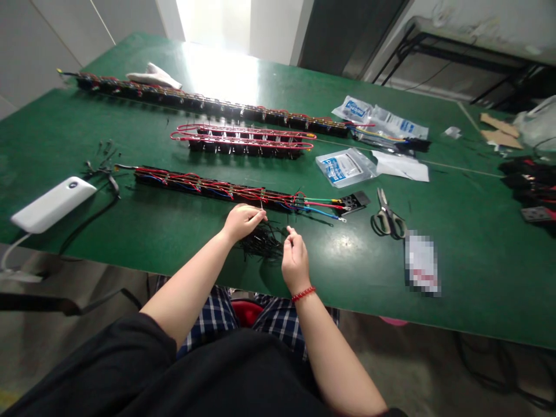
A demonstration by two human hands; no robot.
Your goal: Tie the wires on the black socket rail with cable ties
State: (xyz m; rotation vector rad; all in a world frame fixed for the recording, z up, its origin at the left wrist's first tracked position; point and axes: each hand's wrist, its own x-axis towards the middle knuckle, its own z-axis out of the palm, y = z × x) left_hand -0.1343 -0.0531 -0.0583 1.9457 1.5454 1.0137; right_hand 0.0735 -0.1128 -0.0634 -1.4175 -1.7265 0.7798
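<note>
The near wired strip (208, 186), black with red and blue wires along its top, lies lengthwise on the green worktop (356, 278), set back from the front edge; a stretch of green surface runs between that edge and the strip's left part, and another lies right of the hands, reaching to the scissors (388, 223). The strip sits just beyond the left hand (245, 223), whose thumb and fingers are drawn together beside its near side, toward its right end. The right hand (296, 260) is half curled, apart from the left and nearer the front edge, fingertips pointing at the strip. A heap of thin black ties (263, 240) lies between the hands, partly covered by the left one. Whether either hand grips anything is too small to tell. Past the strip's loose wire ends (325, 204) lies a dark flat piece (354, 201). Farther back rest a shorter strip with looped red wire (247, 142) and a long strip (208, 104). A packet (421, 263) beside the scissors is blurred out, and dark things (530, 188) at the right are cut off by the picture's edge.
</note>
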